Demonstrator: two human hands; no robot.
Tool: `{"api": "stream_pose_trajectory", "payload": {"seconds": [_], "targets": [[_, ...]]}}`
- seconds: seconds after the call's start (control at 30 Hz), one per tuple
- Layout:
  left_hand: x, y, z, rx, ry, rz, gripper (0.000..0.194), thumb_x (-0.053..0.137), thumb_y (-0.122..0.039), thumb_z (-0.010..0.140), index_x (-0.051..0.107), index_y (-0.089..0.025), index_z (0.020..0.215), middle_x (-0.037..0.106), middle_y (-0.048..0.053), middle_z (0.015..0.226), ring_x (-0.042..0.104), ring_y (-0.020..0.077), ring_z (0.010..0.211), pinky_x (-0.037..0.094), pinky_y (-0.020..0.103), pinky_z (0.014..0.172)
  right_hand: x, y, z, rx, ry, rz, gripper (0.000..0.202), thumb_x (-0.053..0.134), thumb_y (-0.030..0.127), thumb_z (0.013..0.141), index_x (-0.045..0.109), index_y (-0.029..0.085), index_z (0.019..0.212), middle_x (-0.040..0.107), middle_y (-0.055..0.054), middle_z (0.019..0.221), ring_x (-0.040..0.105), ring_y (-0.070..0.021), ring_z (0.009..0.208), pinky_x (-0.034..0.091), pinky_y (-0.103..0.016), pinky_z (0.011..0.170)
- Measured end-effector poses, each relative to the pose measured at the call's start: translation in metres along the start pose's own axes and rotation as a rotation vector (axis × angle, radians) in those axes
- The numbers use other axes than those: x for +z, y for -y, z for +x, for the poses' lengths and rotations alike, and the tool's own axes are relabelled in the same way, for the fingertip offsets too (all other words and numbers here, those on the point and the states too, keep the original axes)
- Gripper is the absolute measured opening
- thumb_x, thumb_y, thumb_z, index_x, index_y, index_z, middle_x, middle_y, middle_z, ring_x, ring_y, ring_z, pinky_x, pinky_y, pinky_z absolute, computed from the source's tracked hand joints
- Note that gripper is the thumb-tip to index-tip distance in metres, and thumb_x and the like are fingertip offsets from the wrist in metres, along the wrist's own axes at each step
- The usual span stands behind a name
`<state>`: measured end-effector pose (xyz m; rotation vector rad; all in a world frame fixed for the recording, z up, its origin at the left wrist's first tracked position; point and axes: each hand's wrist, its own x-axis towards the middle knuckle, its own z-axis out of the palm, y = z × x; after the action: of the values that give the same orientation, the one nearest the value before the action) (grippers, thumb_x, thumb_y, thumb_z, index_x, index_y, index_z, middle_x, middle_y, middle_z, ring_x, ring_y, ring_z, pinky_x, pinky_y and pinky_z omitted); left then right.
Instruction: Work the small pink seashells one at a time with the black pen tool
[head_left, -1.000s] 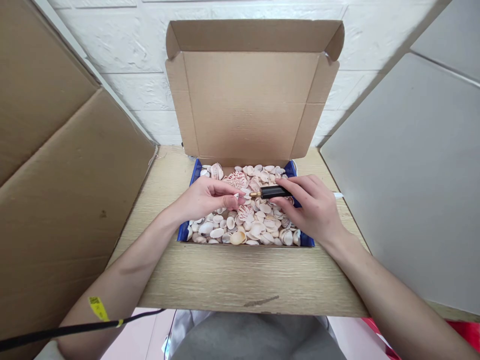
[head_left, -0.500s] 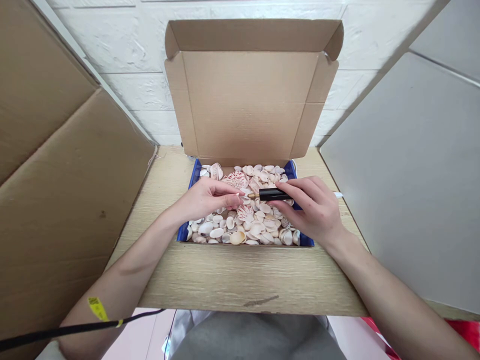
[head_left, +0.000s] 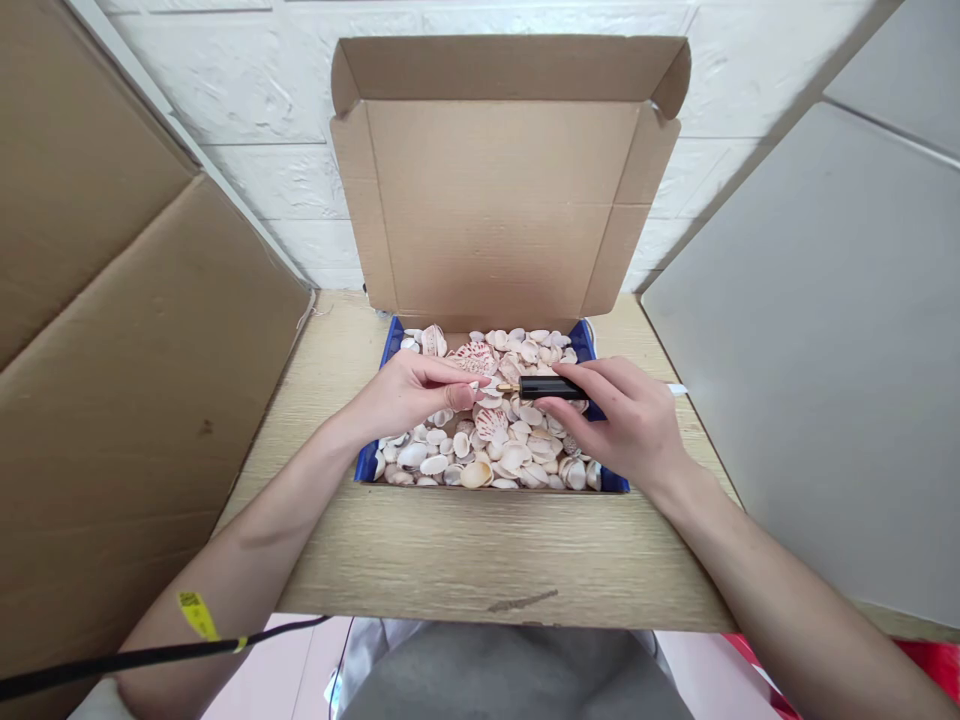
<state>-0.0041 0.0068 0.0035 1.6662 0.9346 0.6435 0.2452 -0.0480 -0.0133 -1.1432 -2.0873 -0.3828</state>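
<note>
Little change: L hand [head_left: 405,402] fingers pinch small shell [head_left: 474,385]; R hand [head_left: 639,418] fingers grip black tool [head_left: 541,387], its tip [head_left: 508,388] at shell's 3 o'clock.

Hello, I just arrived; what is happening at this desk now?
A person works with both hands over an open cardboard box of seashells. The left hand pinches a small whitish piece, probably a shell. The right hand holds a black pen-like tool, its brass-coloured tip pointing at that piece. Whether they touch is too small to tell.
</note>
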Motion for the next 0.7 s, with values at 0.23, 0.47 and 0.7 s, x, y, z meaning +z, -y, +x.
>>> {"api": "stream_pose_trajectory", "payload": {"seconds": [0.23, 0.47, 0.7], "targets": [[-0.0001, 0.0026, 0.0003, 0.000, -0.016, 0.016, 0.029, 0.074, -0.041, 0.074, 0.079, -0.018, 0.091, 0.077, 0.007, 0.094, 0.069, 0.0209, 0.085, 0.056, 0.029, 0.074, -0.0006, 0.0008, -0.0028, 0.015, 0.163, 0.010, 0.027, 0.052, 0.041, 0.094, 0.065, 0.017, 0.093, 0.070, -0.001, 0.074, 0.062, -0.0114, 0.060, 0.038, -0.025, 0.048], [-0.0008, 0.0035, 0.0013, -0.020, 0.011, 0.036, 0.032, 0.070, -0.042, 0.078, 0.079, -0.013, 0.088, 0.076, 0.007, 0.082, 0.065, 0.0165, 0.071, 0.051, 0.024, 0.062, 0.0000, -0.0016, -0.0007, -0.076, 0.011, -0.013, 0.025, 0.066, 0.036, 0.086, 0.062, 0.017, 0.102, 0.069, -0.005, 0.080, 0.060, -0.0143, 0.066, 0.047, -0.026, 0.058], [-0.0040, 0.0032, 0.0004, 0.004, 0.198, 0.096, 0.028, 0.064, -0.039, 0.084, 0.078, -0.015, 0.086, 0.075, 0.007, 0.079, 0.065, 0.0147, 0.068, 0.050, 0.022, 0.061, -0.0018, -0.0029, 0.0019, -0.157, -0.085, -0.011, 0.036, 0.069, 0.029, 0.083, 0.056, 0.022, 0.116, 0.068, -0.006, 0.090, 0.060, -0.0178, 0.075, 0.050, -0.033, 0.066]]}}
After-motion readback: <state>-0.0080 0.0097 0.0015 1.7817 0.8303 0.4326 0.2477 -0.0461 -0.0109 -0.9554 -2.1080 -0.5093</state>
